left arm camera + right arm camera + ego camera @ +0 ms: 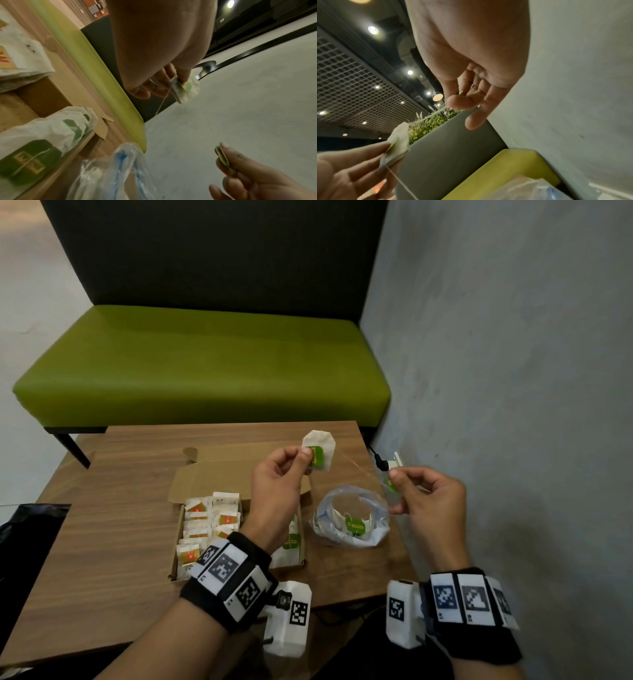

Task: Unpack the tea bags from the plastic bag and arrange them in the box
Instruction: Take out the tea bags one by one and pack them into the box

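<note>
My left hand pinches a white tea bag with a green tag, held up above the table. A thin string runs from it to a second green tag, which my right hand pinches. In the left wrist view, that tea bag sits at the fingertips, and the right hand holds its tag. The clear plastic bag lies open on the table below my hands, with a green-tagged tea bag inside. The cardboard box holds rows of tea bags.
The wooden table stands before a green bench. A grey wall is close on the right, with a plug and socket near the table corner. A black bag lies at the left edge.
</note>
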The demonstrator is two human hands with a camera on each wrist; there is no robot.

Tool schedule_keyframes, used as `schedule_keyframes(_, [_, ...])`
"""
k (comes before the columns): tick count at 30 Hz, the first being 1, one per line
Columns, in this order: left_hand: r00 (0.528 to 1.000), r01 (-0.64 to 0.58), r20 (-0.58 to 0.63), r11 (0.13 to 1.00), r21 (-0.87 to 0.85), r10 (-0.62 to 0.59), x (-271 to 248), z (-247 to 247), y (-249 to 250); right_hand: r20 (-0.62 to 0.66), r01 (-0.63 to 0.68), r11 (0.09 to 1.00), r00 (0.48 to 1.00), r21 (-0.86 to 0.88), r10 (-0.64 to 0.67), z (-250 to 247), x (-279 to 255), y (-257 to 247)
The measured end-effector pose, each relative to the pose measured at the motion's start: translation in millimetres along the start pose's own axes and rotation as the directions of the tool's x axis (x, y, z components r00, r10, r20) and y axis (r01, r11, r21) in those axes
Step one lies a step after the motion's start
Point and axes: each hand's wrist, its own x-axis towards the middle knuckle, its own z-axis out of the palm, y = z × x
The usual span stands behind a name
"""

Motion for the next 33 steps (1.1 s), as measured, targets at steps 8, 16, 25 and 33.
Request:
schedule_keyframes(8, [0.995, -0.103, -0.007, 0.993, 0.057, 0.104, 9.3, -10.5, 11.9, -0.193, 0.136, 0.985, 0.975, 0.110, -0.113, -16.8, 6.5, -27.0])
schedule_keyframes(16, [0.978, -0.165, 0.178, 0.921, 0.352, 0.107, 3.2, -14.6, -0.1, -0.162, 0.290, 0.923, 0.953, 0.254, -0.255, -14.9, 10.0, -88.2])
schedule_keyframes(25, [0.957, -0.009, 0.277, 0.949, 0.314, -0.082, -4.8, -12.4, -13.1, -0.011, 0.320, 0.918, 0.945, 0.235, -0.326, -6.5, 6.4, -98.4])
schedule_keyframes(33, [0.951, -0.081, 0.297, 0.853, 0.516, -0.089, -1.1, -6.8, -13.1, 0.040, 0.253, 0.939, 0.962, 0.235, -0.269, -3.1, 9.7, -91.8])
